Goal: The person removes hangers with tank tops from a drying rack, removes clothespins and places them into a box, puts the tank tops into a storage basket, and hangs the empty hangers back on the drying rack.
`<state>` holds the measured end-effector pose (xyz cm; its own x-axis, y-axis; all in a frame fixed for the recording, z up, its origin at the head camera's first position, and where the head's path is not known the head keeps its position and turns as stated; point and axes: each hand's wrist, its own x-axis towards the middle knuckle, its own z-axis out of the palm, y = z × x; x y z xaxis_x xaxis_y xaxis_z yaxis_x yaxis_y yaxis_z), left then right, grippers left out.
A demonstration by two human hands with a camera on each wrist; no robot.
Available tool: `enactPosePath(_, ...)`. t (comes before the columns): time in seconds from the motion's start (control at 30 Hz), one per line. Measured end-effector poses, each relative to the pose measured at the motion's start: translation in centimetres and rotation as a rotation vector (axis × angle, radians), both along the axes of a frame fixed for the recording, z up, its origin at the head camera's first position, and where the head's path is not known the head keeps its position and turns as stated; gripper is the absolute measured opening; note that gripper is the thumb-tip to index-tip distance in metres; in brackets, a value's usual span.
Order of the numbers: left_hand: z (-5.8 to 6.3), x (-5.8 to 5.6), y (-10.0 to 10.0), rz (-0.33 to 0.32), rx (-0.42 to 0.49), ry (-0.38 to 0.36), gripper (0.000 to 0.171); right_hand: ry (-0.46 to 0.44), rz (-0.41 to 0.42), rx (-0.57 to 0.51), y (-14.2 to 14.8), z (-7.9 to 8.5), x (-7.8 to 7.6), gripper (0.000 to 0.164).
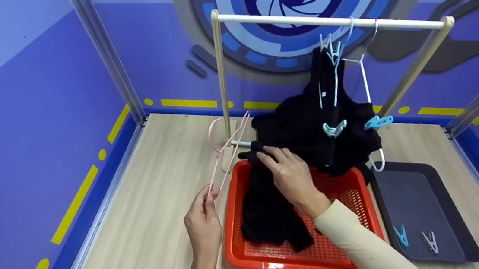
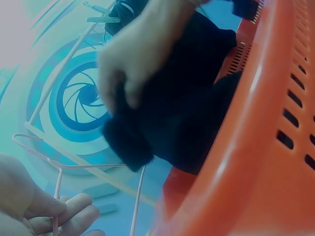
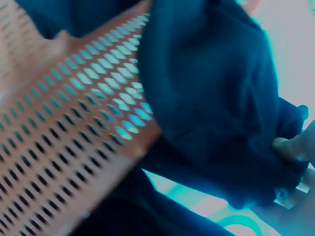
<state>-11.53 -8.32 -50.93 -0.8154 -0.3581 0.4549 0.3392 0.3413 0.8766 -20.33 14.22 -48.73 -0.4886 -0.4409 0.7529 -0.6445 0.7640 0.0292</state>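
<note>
My left hand [image 1: 204,224] pinches one side of a thin pink clothes hanger [image 1: 217,153], its hook pointing up and away. A black garment [image 1: 267,205] lies partly in the red basket [image 1: 233,239], and its upper end is gripped by my right hand [image 1: 291,175] above the basket's far rim. In the left wrist view the garment [image 2: 182,98] droops from the right hand's fingers beside the basket wall. In the right wrist view, thumb and fingers pinch the cloth [image 3: 211,88]. What kind of garment it is, I cannot tell.
A rack with a white rail [image 1: 281,19] stands behind the basket. On it hang a black garment [image 1: 294,112] with clothespins [image 1: 335,129] and a white hanger [image 1: 365,80]. A dark grey tray [image 1: 418,197] at right holds a blue clothespin [image 1: 401,236] and a grey clothespin [image 1: 430,242].
</note>
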Motion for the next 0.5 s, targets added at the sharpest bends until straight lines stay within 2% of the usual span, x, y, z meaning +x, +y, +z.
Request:
enactPosePath(0.17,0.1,0.1,0.1,0.0,0.001,0.003,0.025,-0.028,-0.011,0.065,0.1,0.5,2.9,0.037)
enactPosePath(0.33,0.1,0.1,0.1,-0.005,-0.007,0.0,0.025,-0.168,-0.064,0.213,0.3,-0.4,5.8,0.034)
enactPosePath(0.5,0.3,0.3,0.2,-0.006,-0.026,-0.018,0.023,-0.336,-0.047,0.282,0.4,-1.0,7.9,0.037)
